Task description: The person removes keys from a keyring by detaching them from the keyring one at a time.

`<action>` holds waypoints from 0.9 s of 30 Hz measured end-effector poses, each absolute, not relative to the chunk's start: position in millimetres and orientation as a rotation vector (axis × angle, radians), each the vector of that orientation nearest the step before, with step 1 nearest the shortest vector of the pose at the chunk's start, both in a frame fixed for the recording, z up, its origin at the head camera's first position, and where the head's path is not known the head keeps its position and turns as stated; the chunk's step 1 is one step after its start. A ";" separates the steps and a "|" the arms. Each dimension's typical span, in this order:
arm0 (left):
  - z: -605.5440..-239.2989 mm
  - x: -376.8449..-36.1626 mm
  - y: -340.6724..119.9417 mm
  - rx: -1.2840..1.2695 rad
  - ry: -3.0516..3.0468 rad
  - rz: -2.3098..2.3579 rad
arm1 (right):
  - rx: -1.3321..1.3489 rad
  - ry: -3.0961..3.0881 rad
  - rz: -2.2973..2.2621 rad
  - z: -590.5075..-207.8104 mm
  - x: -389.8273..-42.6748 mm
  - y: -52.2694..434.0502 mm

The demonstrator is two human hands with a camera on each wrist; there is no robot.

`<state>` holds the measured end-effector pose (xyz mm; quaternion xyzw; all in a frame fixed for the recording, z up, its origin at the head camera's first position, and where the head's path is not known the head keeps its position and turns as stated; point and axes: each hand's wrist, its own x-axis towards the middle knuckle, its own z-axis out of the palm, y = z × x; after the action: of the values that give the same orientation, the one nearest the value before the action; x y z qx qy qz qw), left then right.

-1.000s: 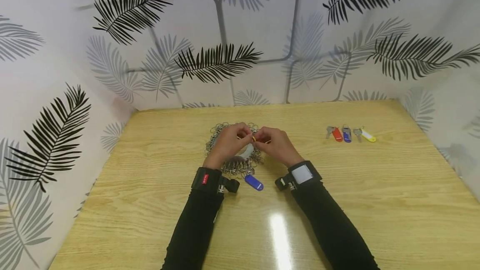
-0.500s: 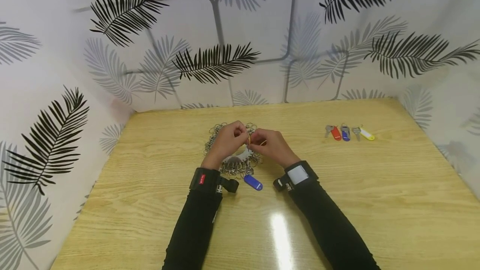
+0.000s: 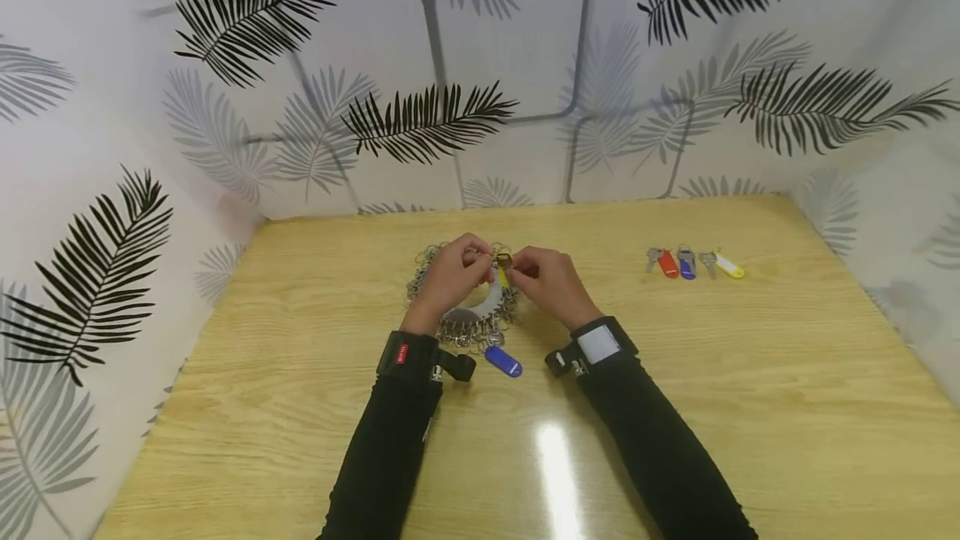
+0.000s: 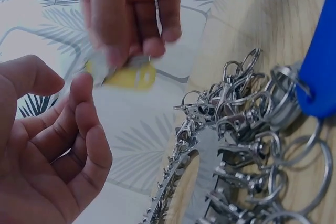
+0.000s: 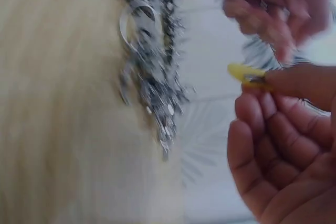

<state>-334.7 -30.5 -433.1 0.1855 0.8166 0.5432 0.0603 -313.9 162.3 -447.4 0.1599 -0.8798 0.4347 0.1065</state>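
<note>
My right hand [image 3: 553, 282] pinches a yellow key tag [image 4: 128, 76] between thumb and fingertips, with a grey metal key [image 4: 100, 62] against it. The tag is held up over the far side of a ring-shaped metal rack [image 3: 491, 300] hung with many small clips and split rings. My left hand [image 3: 453, 280] is raised beside the tag with its fingers curled. Its thumb and index fingertips come close together right at the tag's end, but I cannot tell whether they grip its ring. A blue key tag [image 3: 503, 362] hangs from the rack's near side and lies on the table.
Toward the back right of the wooden table [image 3: 300, 407] lie a red key tag [image 3: 668, 264], another blue tag [image 3: 687, 267] and a yellow-and-white tag [image 3: 729, 265], each with a key. A leaf-patterned covering [image 3: 510, 48] rises behind the table's back edge.
The yellow tag has turned between the hands, showing more of its face and the key now. Both hands stay over the rack, the right having shifted slightly. The tags at back right lie as before.
</note>
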 end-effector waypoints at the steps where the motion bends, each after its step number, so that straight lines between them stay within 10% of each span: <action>1: -433.0 -335.0 -30.8 0.553 2.477 1.634 | 0.417 -2.621 1.266 -446.0 -314.8 168.1; 13: -429.7 -332.5 -33.3 0.599 2.453 1.611 | 0.010 -2.923 0.839 -446.4 -337.4 297.3; 27: -424.3 -334.1 -43.3 0.655 2.508 1.631 | -0.175 -2.983 0.634 -444.0 -337.3 301.6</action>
<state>-334.1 -43.3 -424.3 0.2138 0.8183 0.5321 0.0395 -337.3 301.6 -444.0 -0.0572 -0.9756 0.2075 0.0434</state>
